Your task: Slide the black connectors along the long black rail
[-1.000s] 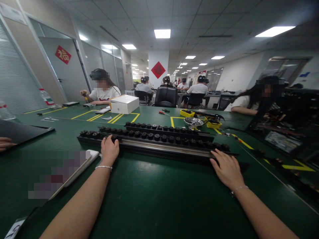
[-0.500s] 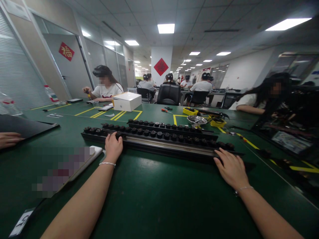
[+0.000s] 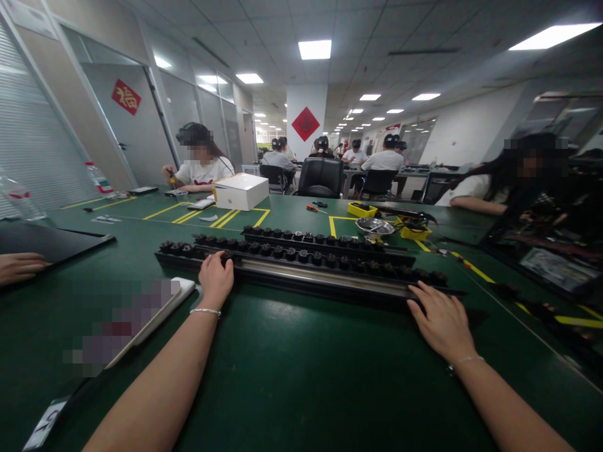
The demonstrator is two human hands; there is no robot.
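Note:
A long black rail (image 3: 325, 275) with a shiny metal strip lies crosswise on the green table. My left hand (image 3: 216, 277) is closed on its left part, fingers bent over the top edge and thumb along the strip. Around the right end curls my right hand (image 3: 443, 320), with fingertips on the top and the thumb at the near side. Just behind the strip runs a row of round black knob-like parts (image 3: 303, 256). Farther back is a similar black rail (image 3: 325, 238) with more of these parts. The undersides of my fingers are hidden.
A white phone-like slab (image 3: 155, 323), partly blurred, lies left of my left arm. Another person's hand (image 3: 21, 267) rests on a dark panel at the left edge. Beyond the rails are a white box (image 3: 241, 191), a metal bowl (image 3: 374, 226) and yellow trays (image 3: 362, 209).
The view has shifted very slightly, moving the rail and my hands a little in the picture. Both hands keep their places on the rail.

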